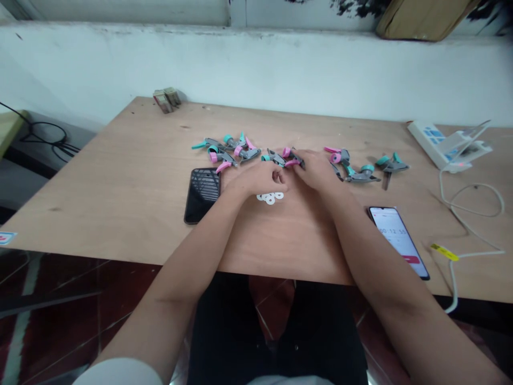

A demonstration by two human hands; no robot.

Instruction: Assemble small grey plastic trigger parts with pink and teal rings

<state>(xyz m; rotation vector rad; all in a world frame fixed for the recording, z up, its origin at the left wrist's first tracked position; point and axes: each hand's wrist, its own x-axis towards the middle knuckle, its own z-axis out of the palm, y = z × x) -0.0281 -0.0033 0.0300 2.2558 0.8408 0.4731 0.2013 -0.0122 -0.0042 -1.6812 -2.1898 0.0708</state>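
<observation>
White sleeve fabric (pixel 120 372) edges the left forearm (pixel 180 278) at the bottom of the head view, beside black trousers (pixel 224 331). Reference point: the cluster of flat white washers (pixel 270 198) on the wooden table (pixel 120 208). Left hand (pixel 266 179): just beyond the washers, fingers curled inward; I cannot tell whether they enclose anything. Right hand (pixel 315 167): beyond and right of the washers, fingers bent over a grey-and-pink trigger nozzle (pixel 292 162) and touching it; I cannot tell how far they close around it. One teal-ended trigger nozzle (pixel 275 157) lies directly beyond the washers. Further nozzles (pixel 249 154) lie beyond and left of the washers; other nozzles (pixel 363 176) lie to their right. Dark smartphone (pixel 202 195): left of the washers. Lit smartphone (pixel 398 238), showing a timer: right of the washers, closer to the person. White power strip (pixel 430 141): far right of the washers, near the wall.
</observation>
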